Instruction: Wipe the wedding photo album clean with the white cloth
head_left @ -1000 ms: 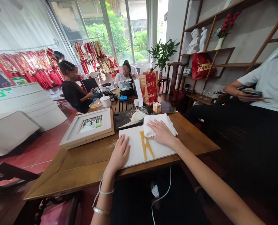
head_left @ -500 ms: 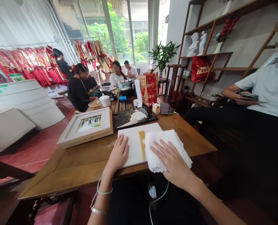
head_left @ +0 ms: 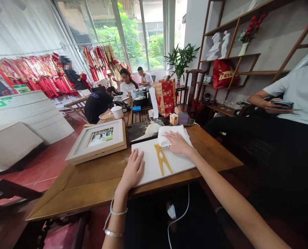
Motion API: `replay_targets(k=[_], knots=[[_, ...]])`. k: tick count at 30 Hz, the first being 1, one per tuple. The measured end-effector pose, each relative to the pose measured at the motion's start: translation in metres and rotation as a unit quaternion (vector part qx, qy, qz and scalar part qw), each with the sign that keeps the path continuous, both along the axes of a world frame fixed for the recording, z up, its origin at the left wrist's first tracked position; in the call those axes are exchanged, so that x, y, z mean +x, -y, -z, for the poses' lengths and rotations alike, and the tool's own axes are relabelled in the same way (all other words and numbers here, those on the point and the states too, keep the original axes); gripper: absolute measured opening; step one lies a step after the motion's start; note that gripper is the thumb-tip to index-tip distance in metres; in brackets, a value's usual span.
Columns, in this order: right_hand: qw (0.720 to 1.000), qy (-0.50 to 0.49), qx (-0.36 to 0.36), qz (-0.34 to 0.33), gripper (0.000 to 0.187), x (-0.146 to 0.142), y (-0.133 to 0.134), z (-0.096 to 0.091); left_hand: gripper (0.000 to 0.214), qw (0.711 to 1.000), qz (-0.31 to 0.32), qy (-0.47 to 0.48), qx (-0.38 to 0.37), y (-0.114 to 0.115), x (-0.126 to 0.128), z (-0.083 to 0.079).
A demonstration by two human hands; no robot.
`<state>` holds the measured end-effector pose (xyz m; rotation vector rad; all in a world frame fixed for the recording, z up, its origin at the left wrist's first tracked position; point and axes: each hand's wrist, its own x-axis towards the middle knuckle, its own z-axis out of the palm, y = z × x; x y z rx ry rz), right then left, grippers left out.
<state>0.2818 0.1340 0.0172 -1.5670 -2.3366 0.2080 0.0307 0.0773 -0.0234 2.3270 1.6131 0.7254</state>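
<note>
Press white cloth (head_left: 167, 132) evenly under flat right hand (head_left: 178, 142), skirt yellow forked piece (head_left: 162, 159), pin board (head_left: 150, 169) to worktop (head_left: 96, 180) with splayed left hand (head_left: 133, 169), both grips open-palmed, clasping nothing.

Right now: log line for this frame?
left hand flat on white rectangular board | right hand pressing white folded cloth at board's far edge | yellow forked piece between hands

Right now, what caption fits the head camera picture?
Right hand presses a white cloth on a white board; left hand touches it.
</note>
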Motion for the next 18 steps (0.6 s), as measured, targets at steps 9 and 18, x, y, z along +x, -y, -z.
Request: replay_targets(k=[9, 18], knots=[[0.999, 0.007, 0.035, -0.034, 0.078, -0.004, 0.085, 0.013, 0.047, 1.0, -0.025, 0.0, 0.003, 0.001, 0.006, 0.001], [0.999, -0.01, 0.036, -0.033, 0.077, -0.013, 0.113, 0.012, 0.047, 1.0, 0.01, 0.003, 0.013, -0.001, 0.0, 0.003]])
